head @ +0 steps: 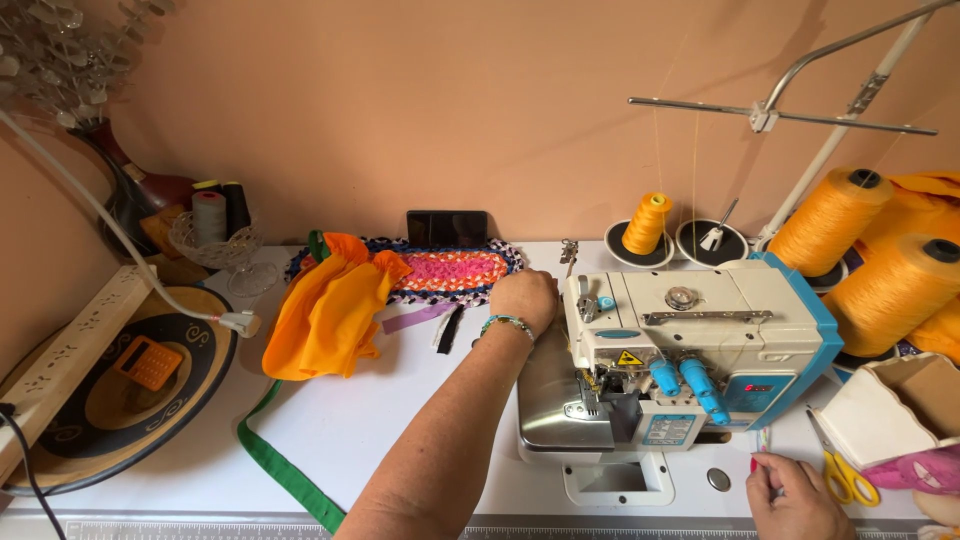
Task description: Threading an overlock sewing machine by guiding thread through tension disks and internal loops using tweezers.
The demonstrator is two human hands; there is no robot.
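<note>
My left hand (524, 296), with a beaded bracelet at the wrist, reaches across the white table (400, 420) to the rear left corner of the white and blue overlock sewing machine (700, 320). Its fingers are curled and hidden behind the knuckles, so what they hold is unclear. My right hand (792, 496) is at the bottom right, in front of the machine. Its fingertips are pinched on a thin striped piece (765, 439). A crumpled orange cloth (330, 310) lies left of my left hand.
A green fabric strip (282, 470) trails from the orange cloth to the table's front edge. A braided mat (450, 270) and a dark phone (446, 228) sit at the back. Orange thread cones (830, 220) stand right, with yellow-handled scissors (845, 475) by a white box (880, 415). A power strip (70, 350) lies left.
</note>
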